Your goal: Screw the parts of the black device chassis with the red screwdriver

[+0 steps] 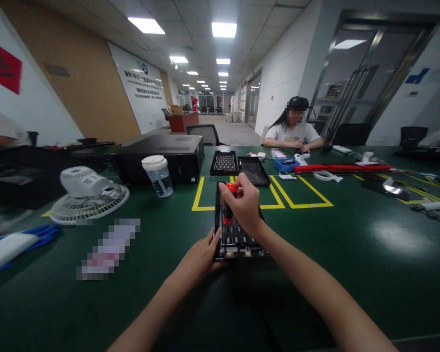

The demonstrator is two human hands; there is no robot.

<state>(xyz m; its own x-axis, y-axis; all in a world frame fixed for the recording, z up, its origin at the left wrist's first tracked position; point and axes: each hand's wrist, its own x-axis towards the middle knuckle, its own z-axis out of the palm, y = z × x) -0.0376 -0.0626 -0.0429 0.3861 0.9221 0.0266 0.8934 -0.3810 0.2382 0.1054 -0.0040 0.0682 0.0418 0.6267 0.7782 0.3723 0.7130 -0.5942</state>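
Observation:
My right hand (246, 204) is closed round the handle of a red and black screwdriver (227, 215), held upright with its shaft pointing down. Below it lies a black case (217, 215) with rows of dark rounded parts inside, near the front edge of the table. The screwdriver's tip is at the case's near left part; whether it sits on a screw is too small to tell. My left hand (201, 254) rests against the near left corner of the case, fingers along its side and thumb low at the front. Part of the case is hidden behind my right hand and forearm.
Beyond the case stand a black tray of small parts (224, 164) and an empty-looking black lid (254, 172). To the left are a lidded cup (160, 177), a white fan (90, 195) and a large black box (161, 151). A person (293, 129) sits across the green table (333, 264).

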